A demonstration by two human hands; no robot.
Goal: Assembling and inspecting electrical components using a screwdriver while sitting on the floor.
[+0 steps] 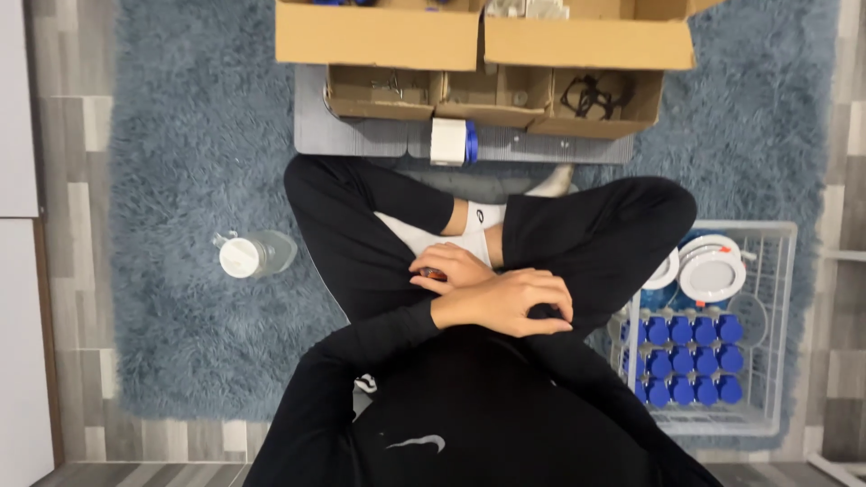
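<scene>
Fingers first. My right hand (451, 268) lies in my lap, fingers curled over a small object (433, 273); only a dark and orange sliver shows under them, so I cannot tell what it is. The fingers seem closed round it, held against my crossed legs.

My left hand (510, 302) sits just beside the right, wrists crossing, the left forearm coming in from the lower left. Its fingers are bent and loosely spread, tips down on my black trouser leg. I cannot tell whether they grip anything; nothing shows between them.

Outward: I sit cross-legged on a blue-grey rug (180, 135), in black trousers, white socks and a black top.

Ahead of my knees lies a grey mat (361, 140). On it, a row of low cardboard trays (492, 99); the right one holds a tangle of dark wire, the left one a few small metal bits. A white and blue part (453, 142) sits at the near edge of the trays. Behind them stands a large open carton (478, 36).

To my left, well apart from the hands, a clear bottle (255, 255) with a white cap lies on the rug.

To my right, touching my knee, a white wire basket (767, 271). It holds rows of blue caps (690, 356) and, at the far end, round white discs (711, 271).
</scene>
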